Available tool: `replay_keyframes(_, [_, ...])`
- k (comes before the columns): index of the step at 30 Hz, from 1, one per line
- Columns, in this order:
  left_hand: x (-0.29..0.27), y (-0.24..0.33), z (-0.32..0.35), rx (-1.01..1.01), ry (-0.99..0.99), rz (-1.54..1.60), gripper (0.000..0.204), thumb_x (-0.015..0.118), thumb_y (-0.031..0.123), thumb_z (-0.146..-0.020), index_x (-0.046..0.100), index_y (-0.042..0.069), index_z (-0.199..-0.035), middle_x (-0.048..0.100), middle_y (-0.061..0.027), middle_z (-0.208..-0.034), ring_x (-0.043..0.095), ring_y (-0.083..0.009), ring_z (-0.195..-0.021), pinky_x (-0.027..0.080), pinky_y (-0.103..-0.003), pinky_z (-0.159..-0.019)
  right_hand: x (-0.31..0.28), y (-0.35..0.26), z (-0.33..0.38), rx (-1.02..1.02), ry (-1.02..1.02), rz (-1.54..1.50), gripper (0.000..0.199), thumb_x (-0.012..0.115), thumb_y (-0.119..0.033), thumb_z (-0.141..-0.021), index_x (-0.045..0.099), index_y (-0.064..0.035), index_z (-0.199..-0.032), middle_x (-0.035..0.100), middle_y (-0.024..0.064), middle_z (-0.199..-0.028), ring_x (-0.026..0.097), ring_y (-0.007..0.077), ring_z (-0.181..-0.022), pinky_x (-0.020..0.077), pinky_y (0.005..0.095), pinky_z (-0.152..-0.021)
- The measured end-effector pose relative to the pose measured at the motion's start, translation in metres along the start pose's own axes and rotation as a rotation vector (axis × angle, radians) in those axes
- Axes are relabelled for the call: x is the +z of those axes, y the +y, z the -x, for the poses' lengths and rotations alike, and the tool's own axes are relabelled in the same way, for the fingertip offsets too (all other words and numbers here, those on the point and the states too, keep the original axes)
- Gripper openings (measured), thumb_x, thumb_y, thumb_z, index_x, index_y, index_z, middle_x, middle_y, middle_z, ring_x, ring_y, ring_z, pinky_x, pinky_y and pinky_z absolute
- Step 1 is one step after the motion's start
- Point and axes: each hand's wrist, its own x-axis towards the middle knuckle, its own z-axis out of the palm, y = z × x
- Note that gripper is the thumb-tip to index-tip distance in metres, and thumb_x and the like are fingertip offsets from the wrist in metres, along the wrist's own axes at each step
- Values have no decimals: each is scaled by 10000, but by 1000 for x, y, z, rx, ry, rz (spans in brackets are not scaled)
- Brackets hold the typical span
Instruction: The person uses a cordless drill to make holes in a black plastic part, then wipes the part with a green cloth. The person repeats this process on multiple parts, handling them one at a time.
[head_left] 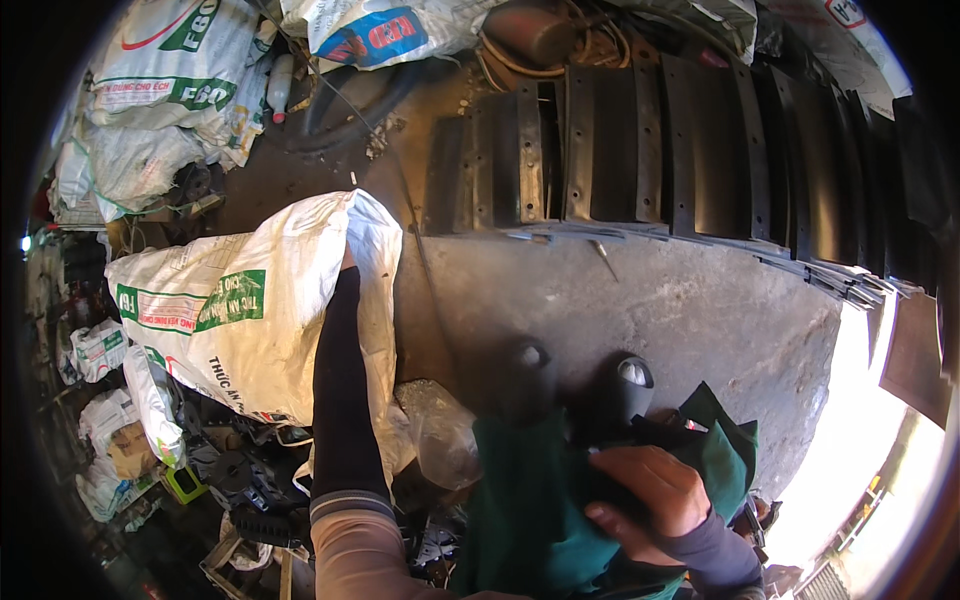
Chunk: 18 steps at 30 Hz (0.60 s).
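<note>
The left hand [348, 258] reached into the mouth of a white woven sack [235, 300] lying on the concrete floor [680, 300] at the person's left, its dark-sleeved forearm running up from the lower edge; its fingers were hidden inside the sack, so I could not tell their state; the right hand [655, 492] rested low and to the right, fingers clenched on dark green cloth [530, 510]; black ribbed panels [680, 150] lay stacked across the floor's far side
</note>
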Motion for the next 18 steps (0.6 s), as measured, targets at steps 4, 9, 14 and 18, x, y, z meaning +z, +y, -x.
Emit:
replay_keyframes(4, [7, -11, 13, 13, 27, 60, 322, 458, 249, -963, 593, 22, -1147, 638, -154, -1130, 581, -314, -1063, 424, -357, -956, 1, -1, -1, -39, 17, 20, 438, 764, -169, -715, 619, 15, -1085, 651, 193, -998, 649, 352, -891, 529, 386, -784])
replay_keyframes(9, [-2, -24, 63, 55, 79, 300, 335, 450, 256, -971, 595, 20, -1159, 642, -148, -1135, 579, -312, -1074, 418, -350, -967, 2, -2, 4, -61, 51, 33, 425, 748, -144, -728, 611, 13, -1098, 649, 193, -988, 648, 354, -885, 524, 383, -774])
replay_keyframes(14, [-56, 9, 149, 252, 197, 604, 294, 520, 204, -950, 604, 1, -1144, 657, -115, -1070, 623, -250, -931, 469, -309, -866, 2, -7, 0, -56, 96, 12, 405, 724, -104, -742, 601, 17, -1108, 645, 182, -941, 650, 331, -844, 512, 366, -748])
replay_keyframes(18, [-115, 67, 240, -60, -210, 1495, 194, 623, 122, -898, 652, 25, -1065, 648, -50, -894, 589, -122, -640, 489, -260, -590, -3, -7, -12, -26, 71, 72, 443, 700, -110, -778, 551, 23, -1174, 642, 171, -924, 650, 297, -832, 508, 353, -738])
